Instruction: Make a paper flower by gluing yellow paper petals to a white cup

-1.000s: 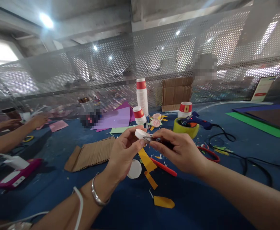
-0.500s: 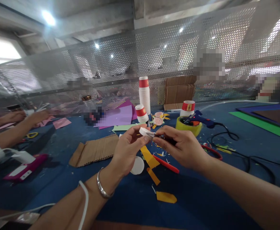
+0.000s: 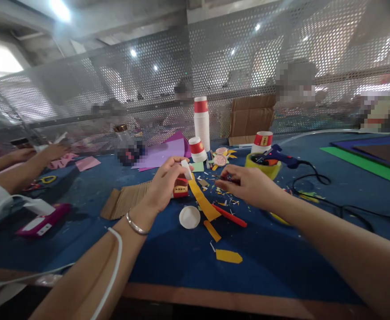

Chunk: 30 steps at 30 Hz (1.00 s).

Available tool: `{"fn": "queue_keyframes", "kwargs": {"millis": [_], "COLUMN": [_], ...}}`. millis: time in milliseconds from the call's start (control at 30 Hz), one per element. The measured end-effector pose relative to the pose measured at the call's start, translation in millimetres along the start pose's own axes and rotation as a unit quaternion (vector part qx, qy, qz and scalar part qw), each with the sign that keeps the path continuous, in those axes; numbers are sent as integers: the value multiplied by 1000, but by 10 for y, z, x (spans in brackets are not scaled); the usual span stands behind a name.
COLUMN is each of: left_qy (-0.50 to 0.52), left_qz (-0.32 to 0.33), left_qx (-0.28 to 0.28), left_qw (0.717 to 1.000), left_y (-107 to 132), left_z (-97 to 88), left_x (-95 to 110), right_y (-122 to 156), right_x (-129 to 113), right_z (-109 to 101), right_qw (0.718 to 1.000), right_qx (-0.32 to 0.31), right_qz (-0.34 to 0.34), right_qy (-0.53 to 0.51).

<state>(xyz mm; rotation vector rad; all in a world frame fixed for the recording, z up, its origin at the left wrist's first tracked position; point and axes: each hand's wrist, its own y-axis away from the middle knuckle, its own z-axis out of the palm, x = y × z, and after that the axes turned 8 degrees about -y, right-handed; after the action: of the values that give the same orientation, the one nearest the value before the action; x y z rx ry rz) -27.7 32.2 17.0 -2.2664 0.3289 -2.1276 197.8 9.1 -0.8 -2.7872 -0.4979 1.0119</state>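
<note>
My left hand (image 3: 164,182) is closed round a small white paper-cup base (image 3: 186,170), gripped between thumb and fingers. To its right, my right hand (image 3: 238,181) is closed on a slim dark tool with a metal tip (image 3: 219,178); its exact kind is hidden by the fingers. A gap separates the tip from the white piece. Partly behind my left hand lies a red cup piece (image 3: 180,190). Below the hands are a round white cup bottom (image 3: 190,218), a yellow paper strip (image 3: 201,200) and a long red tool (image 3: 231,216).
A tall stack of paper cups (image 3: 202,129) stands behind. At the right, a blue glue gun (image 3: 283,158) rests on a yellow tape roll (image 3: 264,170), its cord trailing. Corrugated cardboard (image 3: 124,200) and a purple power strip (image 3: 44,220) lie left. Another person's hands work at far left.
My hands have moved apart, and the tool's tip has left the white piece. My left hand has tilted the piece upright. The red cup piece beside it now shows.
</note>
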Motion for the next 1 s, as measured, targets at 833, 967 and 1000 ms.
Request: {"fn": "queue_keyframes", "kwargs": {"millis": [833,967,1000], "left_qy": [128,192,200], "left_qz": [-110,-126,-125], "left_qx": [-64,-97,-110], "left_qw": [984,969,966], "left_y": [-9,-36,-36], "left_z": [43,19,14], "left_x": [-49,-43,-45], "right_y": [19,-3,-7], "right_x": [-54,-30,-21], "right_z": [76,62,61], "right_qw": [998,995,993], "right_qx": [52,71,75], "right_qz": [26,-2,-9], "right_qy": [38,-67,-95]}}
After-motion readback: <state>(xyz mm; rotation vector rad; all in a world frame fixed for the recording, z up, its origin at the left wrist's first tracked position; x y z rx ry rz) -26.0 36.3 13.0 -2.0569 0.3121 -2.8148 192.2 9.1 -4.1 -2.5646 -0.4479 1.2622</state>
